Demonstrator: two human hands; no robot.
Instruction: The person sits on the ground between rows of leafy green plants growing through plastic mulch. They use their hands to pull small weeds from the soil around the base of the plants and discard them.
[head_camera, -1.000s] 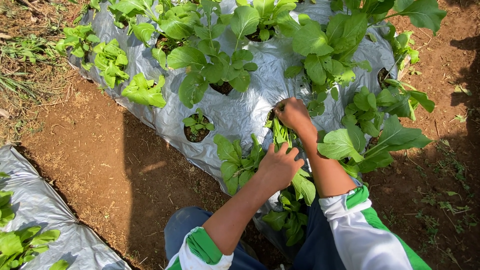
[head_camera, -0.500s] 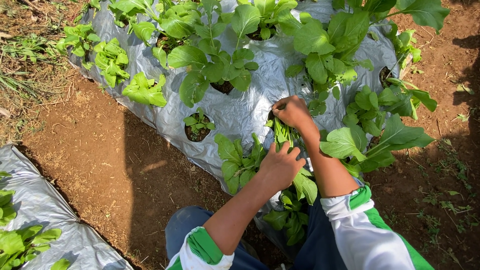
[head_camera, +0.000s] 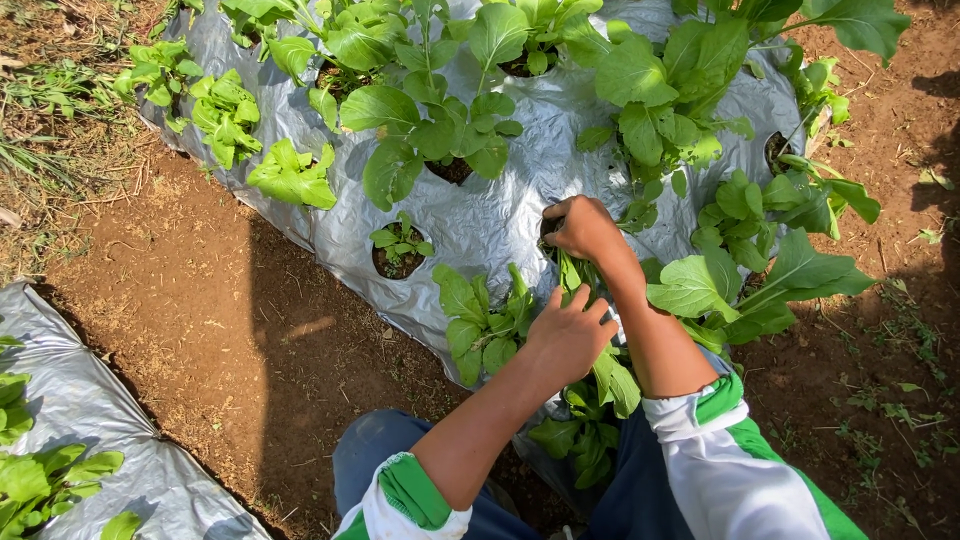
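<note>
Far left, a small seedling (head_camera: 398, 243) is sitting in its hole in the silver plastic mulch (head_camera: 480, 215). Near centre, the left hand (head_camera: 568, 335) is loosely gripping the leafy green plant (head_camera: 572, 272); just beyond, the right hand (head_camera: 583, 227) is pinching its base, fingers closed.

A raised soil bed (head_camera: 200, 290) carries crinkled silver plastic mulch (head_camera: 500, 210) that lies directly on it, its round holes holding leafy green plants (head_camera: 430, 120), with a second silver sheet (head_camera: 80, 420) at the bare ground's lower-left corner.
</note>
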